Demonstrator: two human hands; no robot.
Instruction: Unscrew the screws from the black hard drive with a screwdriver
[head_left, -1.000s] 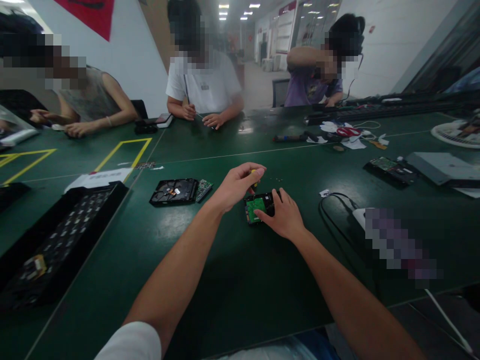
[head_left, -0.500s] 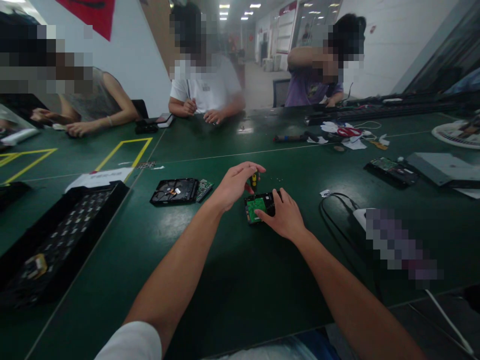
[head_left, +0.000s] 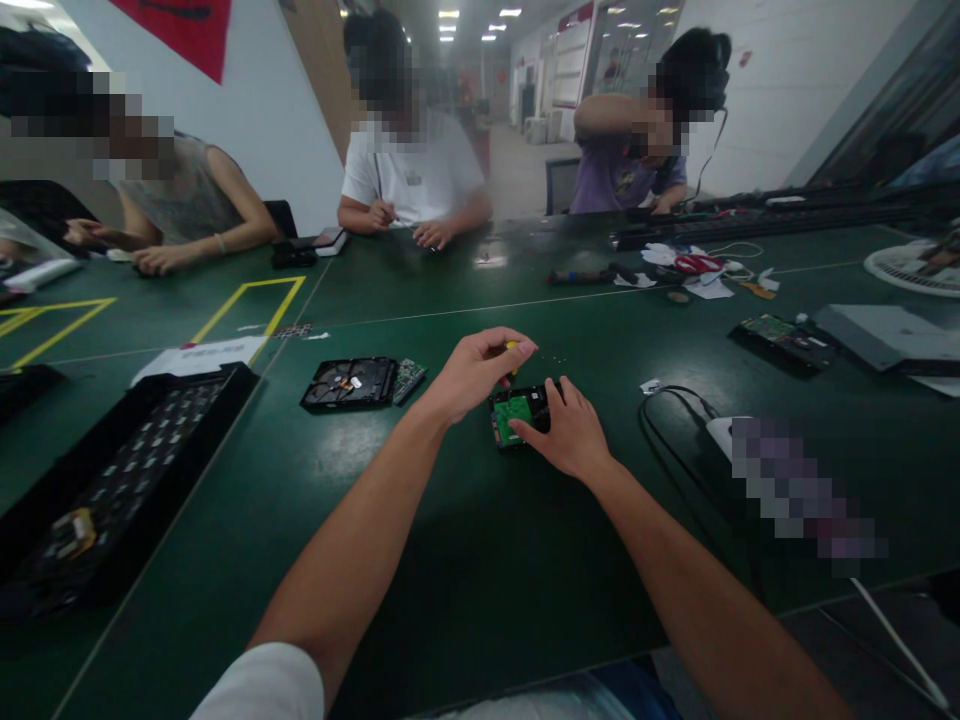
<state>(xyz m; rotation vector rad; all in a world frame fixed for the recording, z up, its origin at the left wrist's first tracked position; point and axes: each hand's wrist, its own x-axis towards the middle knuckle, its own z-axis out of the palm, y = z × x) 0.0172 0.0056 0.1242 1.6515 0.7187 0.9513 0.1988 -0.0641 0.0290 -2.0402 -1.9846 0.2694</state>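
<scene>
Green table point(head_left: 480, 570) across frame. Left hand point(head_left: 484, 365) grips yellow tool point(head_left: 513, 346), hiding most; right hand point(head_left: 571, 430) holds hard drive point(head_left: 513, 408) at centre. Open drive point(head_left: 349, 383), circuit board point(head_left: 408, 378) centre-left; black tray point(head_left: 184, 462) lower left; cable point(head_left: 640, 412) right.

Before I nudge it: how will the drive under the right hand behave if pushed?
The drive looks boxy, so probably stiff; lying flat, it would likely slide rather than roll or tip. Its exposed green board may be fragile.
</scene>
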